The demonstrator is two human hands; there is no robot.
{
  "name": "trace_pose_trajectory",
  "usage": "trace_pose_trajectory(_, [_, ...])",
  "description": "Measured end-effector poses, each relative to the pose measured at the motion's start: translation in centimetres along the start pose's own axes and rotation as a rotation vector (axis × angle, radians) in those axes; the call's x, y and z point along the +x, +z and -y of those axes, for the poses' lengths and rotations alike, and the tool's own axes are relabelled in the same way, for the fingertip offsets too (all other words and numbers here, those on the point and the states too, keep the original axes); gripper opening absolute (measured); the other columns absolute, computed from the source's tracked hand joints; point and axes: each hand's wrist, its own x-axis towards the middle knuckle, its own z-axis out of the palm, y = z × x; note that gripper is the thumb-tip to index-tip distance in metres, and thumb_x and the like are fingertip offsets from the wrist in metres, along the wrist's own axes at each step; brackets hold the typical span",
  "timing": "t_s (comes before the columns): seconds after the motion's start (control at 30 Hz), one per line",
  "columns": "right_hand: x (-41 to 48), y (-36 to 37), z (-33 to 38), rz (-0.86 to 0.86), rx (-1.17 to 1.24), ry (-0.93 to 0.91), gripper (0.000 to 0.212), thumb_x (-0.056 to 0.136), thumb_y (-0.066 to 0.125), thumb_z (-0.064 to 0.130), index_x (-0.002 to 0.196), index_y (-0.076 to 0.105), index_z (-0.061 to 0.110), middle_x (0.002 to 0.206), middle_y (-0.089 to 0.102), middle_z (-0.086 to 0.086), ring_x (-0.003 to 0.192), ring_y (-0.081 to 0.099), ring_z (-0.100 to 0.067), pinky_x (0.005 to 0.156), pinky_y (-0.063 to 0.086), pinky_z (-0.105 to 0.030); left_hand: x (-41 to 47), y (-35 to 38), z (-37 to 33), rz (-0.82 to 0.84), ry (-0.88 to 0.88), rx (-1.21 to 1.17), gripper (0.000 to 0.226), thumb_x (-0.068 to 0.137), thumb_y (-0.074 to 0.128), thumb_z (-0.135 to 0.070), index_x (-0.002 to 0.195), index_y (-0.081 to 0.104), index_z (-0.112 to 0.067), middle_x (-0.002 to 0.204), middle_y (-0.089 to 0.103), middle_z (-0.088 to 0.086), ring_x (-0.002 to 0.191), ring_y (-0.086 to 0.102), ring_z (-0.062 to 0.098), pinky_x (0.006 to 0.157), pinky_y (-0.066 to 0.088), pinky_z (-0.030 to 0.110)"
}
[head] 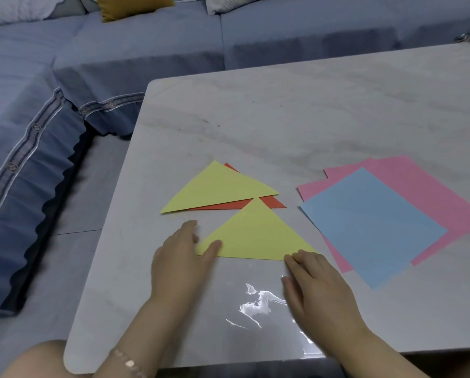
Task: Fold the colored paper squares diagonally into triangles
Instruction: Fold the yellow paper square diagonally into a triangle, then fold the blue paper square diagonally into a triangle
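Note:
A yellow paper triangle [255, 236] lies folded on the grey marble table [296, 110], its long edge facing me. My left hand [182, 257] rests flat with its fingers on the triangle's left corner. My right hand [318, 290] lies flat with fingertips on the right corner. Behind it sits a second yellow triangle [217, 186] on top of an orange-red triangle [272, 204]. To the right lies an unfolded blue square [373, 227] on top of pink squares [419, 186].
A blue sofa [64, 77] wraps around the table's left and far sides, with a mustard cushion [130, 6] at the top. A small metallic object [468, 38] sits at the table's far right edge. My knee [37, 361] shows at the bottom left.

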Motion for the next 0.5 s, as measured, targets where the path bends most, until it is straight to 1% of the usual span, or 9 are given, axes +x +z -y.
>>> trace_pose_trajectory(0.07, [-0.1,-0.2,0.0,0.022,0.011,0.013,0.031,0.081,0.041,0.025,0.09,0.067,0.011,0.08,0.06,0.001,0.073,0.058,-0.022,0.058,0.046,-0.024,1.0,0.5,-1.0,0.098,0.03,0.128,0.064,0.077,0.062,-0.055,0.127,0.041,-0.019,0.111,0.055,0.001,0.107,0.05,0.024,0.084,0.042,0.034])
trace_pose_trajectory(0.13, [-0.3,-0.4,-0.2,0.026,0.02,0.028,0.03,0.08,0.042,0.025,0.088,0.068,0.012,0.076,0.059,0.001,0.07,0.058,-0.022,0.053,0.044,-0.023,1.8,0.8,-1.3,0.174,0.018,0.219,0.064,0.074,0.064,-0.057,0.12,0.042,-0.018,0.109,0.053,0.003,0.105,0.049,0.025,0.083,0.04,0.033])
trace_pose_trajectory(0.23, [-0.5,-0.9,-0.7,0.028,0.011,0.069,0.021,0.076,0.05,0.018,0.082,0.07,0.013,0.074,0.061,0.002,0.067,0.059,-0.021,0.05,0.044,-0.023,2.7,0.6,-1.4,0.24,-0.014,0.236,0.053,0.072,0.067,-0.055,0.106,0.047,-0.019,0.102,0.055,0.001,0.104,0.045,0.025,0.081,0.037,0.033])
trace_pose_trajectory(0.3, [-0.6,-1.3,-1.1,0.04,0.018,0.109,0.015,0.069,0.059,0.013,0.078,0.071,0.014,0.072,0.063,0.002,0.064,0.059,-0.022,0.05,0.045,-0.023,2.6,0.3,-1.7,0.256,0.033,0.209,0.037,0.076,0.066,-0.049,0.094,0.05,-0.02,0.095,0.052,0.0,0.102,0.043,0.024,0.078,0.037,0.032])
trace_pose_trajectory(0.37, [-0.5,-1.9,-1.6,0.069,0.026,0.149,0.011,0.069,0.059,0.014,0.071,0.07,0.016,0.068,0.062,0.002,0.062,0.057,-0.023,0.051,0.045,-0.025,2.0,-0.2,-2.2,0.21,0.133,0.156,0.022,0.084,0.06,-0.039,0.083,0.047,-0.021,0.088,0.046,-0.001,0.094,0.047,0.024,0.068,0.036,0.031])
trace_pose_trajectory(0.4, [-0.4,-2.3,-2.0,0.083,0.033,0.17,0.013,0.071,0.057,0.015,0.07,0.069,0.017,0.067,0.061,0.002,0.062,0.057,-0.023,0.053,0.045,-0.026,1.5,-0.5,-2.5,0.171,0.184,0.113,0.02,0.087,0.056,-0.037,0.08,0.045,-0.021,0.083,0.045,-0.003,0.086,0.049,0.022,0.061,0.034,0.029])
trace_pose_trajectory(0.43, [-0.1,-2.7,-2.5,0.087,0.048,0.193,0.015,0.073,0.054,0.018,0.07,0.069,0.018,0.068,0.062,0.002,0.063,0.058,-0.023,0.056,0.045,-0.027,1.1,-0.9,-2.7,0.129,0.224,0.067,0.019,0.088,0.053,-0.036,0.078,0.045,-0.021,0.078,0.045,-0.006,0.079,0.049,0.021,0.056,0.03,0.027])
trace_pose_trajectory(0.5, [0.7,-3.4,-3.7,0.051,0.069,0.243,0.02,0.076,0.053,0.021,0.079,0.071,0.016,0.079,0.066,-0.001,0.07,0.061,-0.026,0.066,0.047,-0.03,0.8,-2.1,-3.2,0.027,0.265,-0.008,0.017,0.088,0.054,-0.036,0.079,0.046,-0.023,0.069,0.047,-0.008,0.072,0.047,0.019,0.053,0.028,0.028])
